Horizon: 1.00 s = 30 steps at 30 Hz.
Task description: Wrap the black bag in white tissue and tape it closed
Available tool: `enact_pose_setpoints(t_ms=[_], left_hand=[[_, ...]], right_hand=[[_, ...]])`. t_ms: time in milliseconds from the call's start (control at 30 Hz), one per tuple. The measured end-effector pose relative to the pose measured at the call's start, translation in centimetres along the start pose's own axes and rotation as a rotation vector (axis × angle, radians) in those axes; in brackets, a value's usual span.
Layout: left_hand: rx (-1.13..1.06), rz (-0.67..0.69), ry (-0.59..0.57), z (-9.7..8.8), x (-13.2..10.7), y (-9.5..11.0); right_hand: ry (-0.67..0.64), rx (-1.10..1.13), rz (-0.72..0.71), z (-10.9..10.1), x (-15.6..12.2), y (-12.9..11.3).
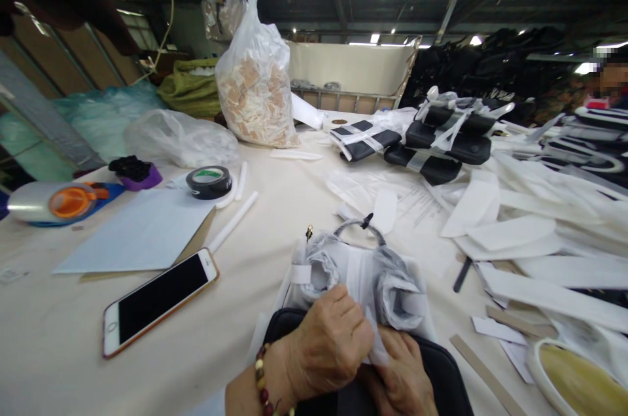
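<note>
A black bag [441,364] lies in front of me at the bottom of the head view, its top handle [357,225] wrapped in clear film. Two rolled bundles of white wrapping [400,298] sit on its upper part, with a gold-coloured metal piece at the left. My left hand [330,337], with a beaded bracelet at the wrist, is closed over the bag and pinches a thin white wrapping strip [377,349]. Close against it, my right hand [403,370] has its fingers bent at the strip's lower end. Its fingertips are partly hidden.
To the left are a phone [159,301], light blue sheets [137,229], a black tape roll [209,182] and a tape dispenser [59,202]. A full plastic sack [258,89] stands behind. Wrapped black bags [432,154] and white strips [515,233] lie at right.
</note>
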State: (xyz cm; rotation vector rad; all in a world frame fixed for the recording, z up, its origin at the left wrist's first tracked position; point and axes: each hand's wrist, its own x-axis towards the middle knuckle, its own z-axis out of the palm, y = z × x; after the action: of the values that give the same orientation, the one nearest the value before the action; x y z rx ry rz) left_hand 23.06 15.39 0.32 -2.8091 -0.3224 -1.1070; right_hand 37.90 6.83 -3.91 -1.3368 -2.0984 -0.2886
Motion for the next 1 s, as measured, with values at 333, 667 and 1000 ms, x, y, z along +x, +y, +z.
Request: enact_pose_setpoints(t_ms=[333, 667, 1000], left_hand=[[0.084, 0.110, -0.154, -0.8, -0.1, 0.1], [-0.044, -0.123, -0.017, -0.7, -0.4, -0.4], [-0.075, -0.107, -0.040, -0.6, -1.0, 0.2]], right_hand=[[0.011, 0.070, 0.106, -0.7, 0.5, -0.7], [0.067, 0.147, 0.311, -0.7, 1.6, -2.2], [0.076, 0.166, 0.300, -0.5, 1.6, -2.3]])
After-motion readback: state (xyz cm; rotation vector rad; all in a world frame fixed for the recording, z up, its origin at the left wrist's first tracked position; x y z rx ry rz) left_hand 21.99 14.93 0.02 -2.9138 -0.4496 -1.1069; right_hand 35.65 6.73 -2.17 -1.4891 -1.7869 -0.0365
